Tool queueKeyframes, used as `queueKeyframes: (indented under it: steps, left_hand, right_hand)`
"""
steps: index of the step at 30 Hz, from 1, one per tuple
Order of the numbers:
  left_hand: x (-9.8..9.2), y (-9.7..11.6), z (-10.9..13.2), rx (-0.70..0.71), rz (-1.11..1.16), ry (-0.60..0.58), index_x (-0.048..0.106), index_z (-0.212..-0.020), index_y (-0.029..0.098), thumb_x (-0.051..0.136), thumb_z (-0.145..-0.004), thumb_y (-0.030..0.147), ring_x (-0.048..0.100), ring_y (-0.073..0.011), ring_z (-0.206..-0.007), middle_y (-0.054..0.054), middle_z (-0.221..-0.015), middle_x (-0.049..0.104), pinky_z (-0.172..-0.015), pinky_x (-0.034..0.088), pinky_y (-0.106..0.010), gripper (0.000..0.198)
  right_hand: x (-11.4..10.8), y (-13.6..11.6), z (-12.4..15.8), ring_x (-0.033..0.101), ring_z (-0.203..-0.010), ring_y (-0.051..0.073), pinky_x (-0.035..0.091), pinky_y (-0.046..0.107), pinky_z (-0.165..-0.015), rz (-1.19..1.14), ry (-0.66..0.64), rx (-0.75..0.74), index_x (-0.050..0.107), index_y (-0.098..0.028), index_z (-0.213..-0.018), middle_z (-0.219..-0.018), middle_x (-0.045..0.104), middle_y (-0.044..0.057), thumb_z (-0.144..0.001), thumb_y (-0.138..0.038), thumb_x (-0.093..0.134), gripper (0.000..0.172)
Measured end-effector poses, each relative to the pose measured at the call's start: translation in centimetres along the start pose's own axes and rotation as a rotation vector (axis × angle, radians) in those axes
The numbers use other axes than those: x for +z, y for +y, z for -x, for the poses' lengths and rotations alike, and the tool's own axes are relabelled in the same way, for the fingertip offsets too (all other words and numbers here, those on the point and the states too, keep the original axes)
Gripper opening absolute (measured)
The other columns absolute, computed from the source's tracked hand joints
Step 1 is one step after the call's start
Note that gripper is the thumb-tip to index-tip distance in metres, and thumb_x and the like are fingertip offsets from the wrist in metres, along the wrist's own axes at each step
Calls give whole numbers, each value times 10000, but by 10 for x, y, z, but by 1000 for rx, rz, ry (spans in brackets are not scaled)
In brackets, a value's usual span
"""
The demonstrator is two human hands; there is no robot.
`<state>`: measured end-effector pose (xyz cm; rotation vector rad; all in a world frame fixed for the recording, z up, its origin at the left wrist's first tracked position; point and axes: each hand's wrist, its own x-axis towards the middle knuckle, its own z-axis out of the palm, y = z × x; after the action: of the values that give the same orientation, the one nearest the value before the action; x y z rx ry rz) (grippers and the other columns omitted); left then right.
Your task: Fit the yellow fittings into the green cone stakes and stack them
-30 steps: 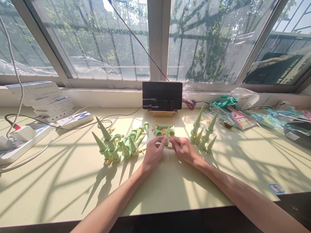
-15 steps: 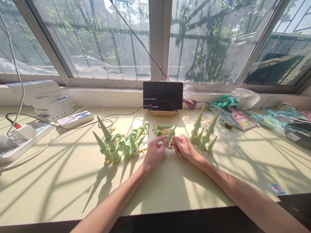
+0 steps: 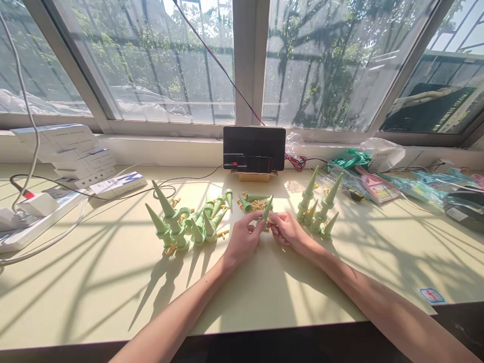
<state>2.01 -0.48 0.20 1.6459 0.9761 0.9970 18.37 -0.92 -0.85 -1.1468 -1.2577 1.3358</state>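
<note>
Near the middle of the table, my left hand (image 3: 245, 236) is closed around a green plant-watering spike (image 3: 267, 207), its tip pointing up and slightly right. My right hand (image 3: 286, 228) meets it from the right, fingers pinched against the spike's lower part. A small yellowish piece seems to sit between those fingertips, mostly hidden; it looks like the valve pieces lying around. Just behind the hands lie loose green spikes (image 3: 258, 197) and small orange-yellow valves (image 3: 257, 205).
Left of my hands stands a cluster of green spikes (image 3: 172, 222), some stacked; several stacked spikes (image 3: 324, 209) stand on the right. A tablet (image 3: 254, 143) with a phone before it is at the back. White boxes (image 3: 71, 151), a power strip (image 3: 45, 217) and bagged cords (image 3: 378, 184) flank these.
The spike in my left hand has turned a little more upright. Both hands have drawn slightly closer together, the right fingertips now nearer the spike.
</note>
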Motion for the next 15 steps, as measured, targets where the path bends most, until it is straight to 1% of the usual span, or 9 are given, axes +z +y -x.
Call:
queueKeyframes:
  steps: [2, 4, 7, 11, 13, 15]
  left_hand:
    - [1, 0, 1, 24, -23, -18, 669, -1141, 183, 568, -888, 465, 493, -88, -419, -28, -731, 666, -377, 396, -205, 393]
    - [2, -1, 1, 22, -45, -2, 667, -1097, 180, 560, -891, 467, 491, -82, -426, -37, -797, 678, -377, 381, -205, 368]
    - [1, -2, -1, 13, -72, 41, 664, -1043, 174, 549, -894, 477, 489, -78, -426, -46, -853, 685, -379, 362, -213, 356]
    - [0, 1, -3, 8, -70, 110, 663, -983, 159, 562, -878, 487, 539, -90, -479, -77, -978, 700, -424, 394, -226, 359]
    - [0, 2, -4, -15, -46, 141, 666, -969, 150, 581, -863, 488, 560, -102, -505, -89, -984, 704, -442, 407, -230, 365]
    - [0, 3, -5, -40, -14, 158, 675, -963, 144, 595, -852, 487, 563, -109, -509, -84, -918, 710, -448, 409, -231, 370]
  right_hand:
    - [0, 2, 0, 309, -308, 65, 169, 217, -325, 52, -1, -60, 420, -205, -582, -422, 352, -69, -870, -622, 540, 520]
    - [1, 2, 0, 320, -314, 73, 191, 225, -339, 119, 12, -113, 405, -212, -582, -410, 357, -64, -886, -622, 522, 523]
    - [3, 1, 2, 363, -352, 95, 263, 243, -377, 230, 54, -207, 430, -215, -613, -420, 413, -45, -906, -605, 513, 495]
    - [5, -1, 4, 432, -430, 135, 354, 281, -443, 364, 99, -296, 486, -213, -670, -483, 482, -16, -931, -580, 494, 450]
    - [5, -1, 5, 466, -474, 147, 386, 292, -480, 419, 117, -326, 539, -201, -735, -535, 516, -6, -938, -568, 486, 423]
    - [5, -2, 5, 490, -510, 149, 402, 290, -509, 470, 121, -350, 585, -188, -818, -586, 546, -1, -942, -560, 483, 405]
